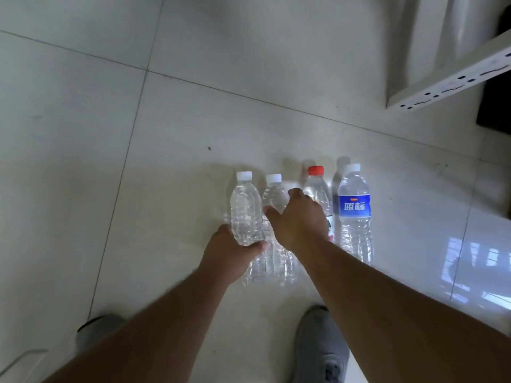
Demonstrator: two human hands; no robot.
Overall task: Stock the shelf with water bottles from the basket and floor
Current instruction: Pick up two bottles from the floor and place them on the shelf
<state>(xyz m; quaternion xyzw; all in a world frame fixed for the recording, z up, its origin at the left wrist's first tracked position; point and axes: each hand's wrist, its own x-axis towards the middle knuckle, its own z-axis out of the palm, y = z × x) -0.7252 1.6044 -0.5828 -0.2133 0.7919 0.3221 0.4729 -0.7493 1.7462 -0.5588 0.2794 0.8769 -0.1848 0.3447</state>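
Several water bottles stand in a row on the tiled floor. My left hand (pixel 232 252) is closed around the lower body of the leftmost clear bottle (pixel 244 208), which has a white cap. My right hand (pixel 297 217) reaches over the middle of the row with fingers spread, covering a bottle whose white cap (pixel 290 185) barely shows; whether it grips that bottle is hidden. A second clear white-capped bottle (pixel 272 194) stands between my hands. A red-capped bottle (pixel 316 183) and a blue-labelled bottle (pixel 355 211) stand to the right.
The white metal shelf (pixel 448 78) sits at the upper right, with a dark object (pixel 495 103) beyond it. My grey shoes (pixel 320 346) stand on the floor just below the bottles. Pale floor tiles (pixel 138 134) spread to the left and above.
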